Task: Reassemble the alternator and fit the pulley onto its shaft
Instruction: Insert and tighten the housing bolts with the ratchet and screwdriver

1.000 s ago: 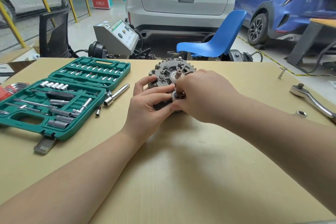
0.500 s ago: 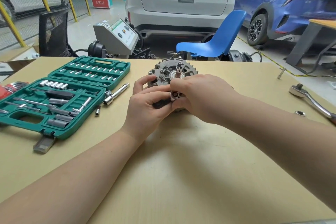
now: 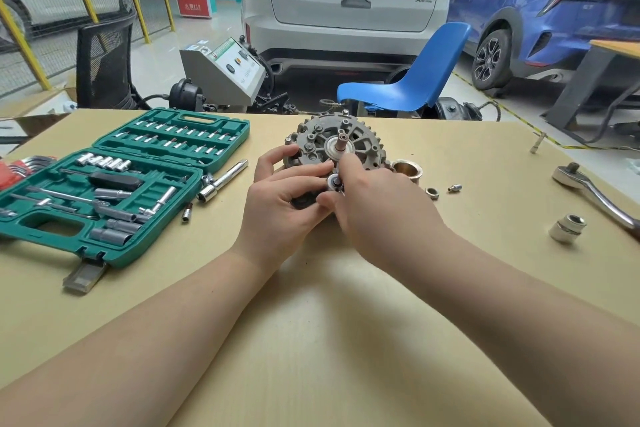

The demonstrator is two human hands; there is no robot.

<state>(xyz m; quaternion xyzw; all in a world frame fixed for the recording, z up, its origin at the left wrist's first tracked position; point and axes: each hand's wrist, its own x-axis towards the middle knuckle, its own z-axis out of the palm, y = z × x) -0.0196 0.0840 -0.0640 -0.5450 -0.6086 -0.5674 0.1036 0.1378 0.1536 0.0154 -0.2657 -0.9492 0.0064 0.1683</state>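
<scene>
Left hand (image 3: 280, 204) is curling round the near left edge of the alternator (image 3: 332, 149), thumb and fingers gripping the housing and a dark part under it. Right hand (image 3: 377, 208) is coming in from the right, fingertips pinching a small round silver piece (image 3: 334, 182) against the alternator's near face; what the piece is, cannot tell. Alternator is sitting mid-table (image 3: 346, 340), face tilted toward the camera, shaft (image 3: 341, 143) sticking out at its centre. Brass-coloured pulley (image 3: 408, 169) is lying just right of the alternator, partly behind the right hand. Nut (image 3: 432, 192) and a small screw (image 3: 454, 188) are lying near it. Farther right: loose socket (image 3: 568, 228) and ratchet handle (image 3: 595, 196). Left: open green socket case (image 3: 114, 184), an extension bar (image 3: 223, 180) beside it.
</scene>
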